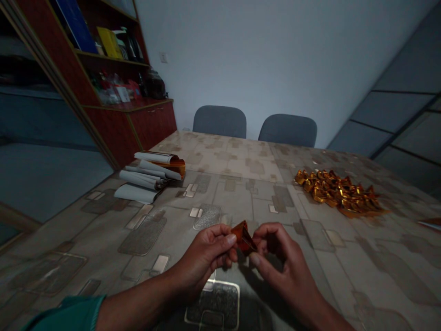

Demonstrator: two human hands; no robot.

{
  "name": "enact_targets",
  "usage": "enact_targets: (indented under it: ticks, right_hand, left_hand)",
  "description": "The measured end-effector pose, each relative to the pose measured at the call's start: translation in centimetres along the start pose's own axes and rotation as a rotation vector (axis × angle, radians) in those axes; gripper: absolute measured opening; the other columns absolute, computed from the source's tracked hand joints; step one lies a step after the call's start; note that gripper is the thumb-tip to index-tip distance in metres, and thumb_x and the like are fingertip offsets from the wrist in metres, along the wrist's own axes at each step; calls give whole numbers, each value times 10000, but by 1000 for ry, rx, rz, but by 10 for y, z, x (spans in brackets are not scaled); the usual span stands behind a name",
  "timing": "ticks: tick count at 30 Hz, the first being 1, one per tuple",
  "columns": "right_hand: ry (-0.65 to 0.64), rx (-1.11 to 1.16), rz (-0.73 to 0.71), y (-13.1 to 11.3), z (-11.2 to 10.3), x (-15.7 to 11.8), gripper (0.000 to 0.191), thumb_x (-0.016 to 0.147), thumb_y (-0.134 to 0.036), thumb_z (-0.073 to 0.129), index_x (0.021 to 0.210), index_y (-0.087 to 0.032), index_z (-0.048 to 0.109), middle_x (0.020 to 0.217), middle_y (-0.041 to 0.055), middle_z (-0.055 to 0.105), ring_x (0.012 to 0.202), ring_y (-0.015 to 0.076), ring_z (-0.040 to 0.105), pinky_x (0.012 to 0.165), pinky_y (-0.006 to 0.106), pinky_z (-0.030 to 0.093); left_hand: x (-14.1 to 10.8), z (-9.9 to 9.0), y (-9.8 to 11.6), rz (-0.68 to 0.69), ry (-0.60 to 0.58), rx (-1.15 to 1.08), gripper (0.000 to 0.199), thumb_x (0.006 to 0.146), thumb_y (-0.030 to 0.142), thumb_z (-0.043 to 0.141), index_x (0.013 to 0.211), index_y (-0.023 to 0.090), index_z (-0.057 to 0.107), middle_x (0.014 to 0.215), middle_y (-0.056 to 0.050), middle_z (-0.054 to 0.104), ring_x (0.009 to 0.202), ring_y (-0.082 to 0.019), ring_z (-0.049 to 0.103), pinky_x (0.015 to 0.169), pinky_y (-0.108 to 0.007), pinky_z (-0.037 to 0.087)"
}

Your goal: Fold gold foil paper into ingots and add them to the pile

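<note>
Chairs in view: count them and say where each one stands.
2. One grey chair stands beyond the far edge of the table, and a second grey chair stands just to its right. Others could be hidden outside the view.

Head view, as I read it: left hand (206, 257) and right hand (285, 263) pinching folded orange-gold foil piece (244, 237) between fingertips, held low over patterned table cover (220, 158). Heap of folded gold foil pieces (336, 193) on table, off to my right. Rolled white-backed foil sheets (144, 177) to my left. Two grey chairs (219, 122) past far table edge. Red wooden shelf unit (127, 124) at far left. Teal sleeve (65, 315) on left arm.
</note>
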State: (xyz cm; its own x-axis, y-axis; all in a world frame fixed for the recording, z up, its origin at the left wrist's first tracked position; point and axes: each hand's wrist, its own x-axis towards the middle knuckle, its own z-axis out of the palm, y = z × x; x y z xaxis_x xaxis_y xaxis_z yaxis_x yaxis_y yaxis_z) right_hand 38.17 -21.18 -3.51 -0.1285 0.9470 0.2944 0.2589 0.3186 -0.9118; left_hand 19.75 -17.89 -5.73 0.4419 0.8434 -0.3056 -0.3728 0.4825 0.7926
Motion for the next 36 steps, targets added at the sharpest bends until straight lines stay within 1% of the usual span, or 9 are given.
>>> enact_targets:
  ticks: [2,5,7,10,14,22,26,31,36]
  right_hand:
    - [1,-101,-66,0,0,0,93,860,-238,645,888,-235,556,706,-28,554,611,140,547,576,268,451]
    - [24,-197,-124,0,1,1,81,878,-202,623,852,-234,553,721,-16,559,612,140,546,565,271,442]
    - [34,-220,-143,0,2,1,82,888,-192,614,860,-235,551,730,-12,566,617,142,552,562,270,446]
    - [13,-223,-163,0,2,2,106,895,-183,614,827,-236,552,739,-4,578,634,146,567,566,268,452]
    - [5,-237,-171,-1,2,3,156,885,-161,625,766,-231,552,711,-8,575,626,143,565,560,264,440]
    - [9,-255,-196,-1,3,4,164,896,-152,600,752,-224,569,702,2,590,617,150,573,557,276,444]
    - [-15,-238,-179,0,2,5,155,899,-166,619,757,-225,603,720,14,620,647,166,603,580,295,465]
    - [-14,-216,-173,-2,1,7,130,893,-174,641,777,-235,641,750,22,651,687,183,631,606,311,490]
    - [-21,-231,-166,0,2,5,163,909,-166,632,758,-225,631,745,16,651,680,172,632,617,296,482]
  left_hand:
    - [0,1,-1,10,5,7,399,705,409,879,869,128,649,635,-2,662,541,-71,551,556,-185,397]
    - [0,2,-2,22,18,7,403,703,411,880,869,128,646,642,-4,666,559,-80,561,565,-191,399]
    - [0,3,-2,30,21,9,406,702,413,881,871,131,643,636,-2,664,557,-81,557,565,-194,397]
    - [0,3,-3,38,23,18,400,706,413,877,869,138,638,630,3,661,550,-80,547,567,-199,396]
    - [0,3,-5,48,26,20,395,707,424,874,848,149,628,610,13,646,539,-80,538,558,-198,387]
    - [0,2,-6,35,16,12,393,699,395,884,853,143,625,635,13,641,550,-81,542,570,-206,395]
    - [0,3,-6,41,11,-1,390,704,398,879,851,151,616,626,18,636,559,-85,540,580,-209,388]
    - [-1,4,-5,46,31,15,393,696,405,882,859,147,635,621,15,627,567,-93,532,589,-218,384]
    - [0,5,-6,52,41,40,400,685,421,883,841,146,638,592,22,612,547,-92,518,569,-216,368]
